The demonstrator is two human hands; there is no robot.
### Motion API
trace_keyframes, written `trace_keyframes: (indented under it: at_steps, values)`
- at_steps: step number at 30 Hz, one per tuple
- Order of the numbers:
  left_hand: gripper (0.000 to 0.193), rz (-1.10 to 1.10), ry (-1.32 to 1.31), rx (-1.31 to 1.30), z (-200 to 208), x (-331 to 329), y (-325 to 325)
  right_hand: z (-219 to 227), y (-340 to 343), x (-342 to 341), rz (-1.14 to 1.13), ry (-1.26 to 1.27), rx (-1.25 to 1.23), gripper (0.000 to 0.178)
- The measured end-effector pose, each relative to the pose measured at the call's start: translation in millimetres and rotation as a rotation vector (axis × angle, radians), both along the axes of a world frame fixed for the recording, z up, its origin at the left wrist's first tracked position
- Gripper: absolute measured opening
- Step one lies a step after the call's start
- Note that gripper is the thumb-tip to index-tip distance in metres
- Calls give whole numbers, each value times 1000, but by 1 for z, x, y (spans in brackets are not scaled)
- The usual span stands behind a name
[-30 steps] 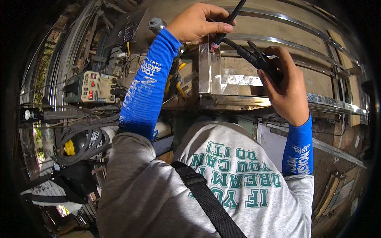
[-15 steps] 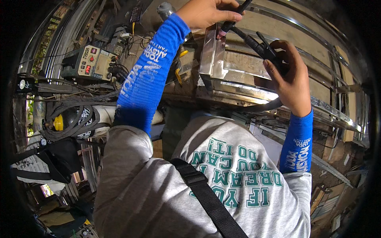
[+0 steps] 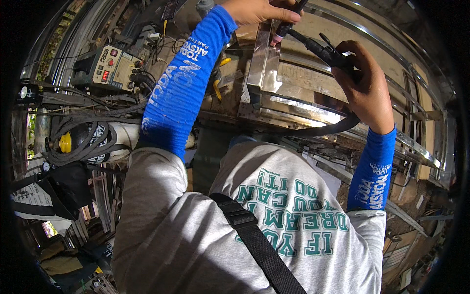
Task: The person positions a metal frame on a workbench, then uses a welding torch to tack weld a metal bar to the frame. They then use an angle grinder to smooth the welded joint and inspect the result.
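Observation:
A black TIG welding torch with a pink ceramic cup spans the space between my hands. My right hand is wrapped round its handle, beside the small lever on top. At the torch head, the thumb and fingers of my left hand close on the long black back cap; some of those fingers are cut off by the picture's upper edge. The cup tip points down close to the corner of a shiny metal frame; whether it touches cannot be told. A thick black cable runs from the handle under my right wrist.
On the left stands a welding machine with a lit red display. Below it lies a gas cylinder with a yellow collar and coiled grey cables. A yellow-handled tool lies left of the frame. Long metal bars extend right.
My right hand and the torch handle have moved slightly right and down, and more of the cable shows. The left hand keeps its grip at the torch head. The whole view has shifted a little.

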State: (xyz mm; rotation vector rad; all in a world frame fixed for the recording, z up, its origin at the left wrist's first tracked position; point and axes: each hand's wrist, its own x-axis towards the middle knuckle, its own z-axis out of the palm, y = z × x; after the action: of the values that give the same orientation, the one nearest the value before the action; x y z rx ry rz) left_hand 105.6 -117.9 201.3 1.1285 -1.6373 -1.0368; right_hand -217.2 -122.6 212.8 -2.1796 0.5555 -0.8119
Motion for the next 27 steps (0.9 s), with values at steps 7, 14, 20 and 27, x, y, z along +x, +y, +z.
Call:
trace_keyframes:
  at_steps: [7,14,20,27]
  values:
    - [20,-36,-10,-3,9,2,12,5,3,-3,6,106,-3,39]
    - [33,-170,125,98,13,5,14,7,6,0,-20,89,-56,35]
    - [30,-35,186,-26,9,-7,5,6,3,-2,-14,118,-101,35]
    - [32,-18,31,45,9,8,3,6,10,-2,5,110,-132,38]
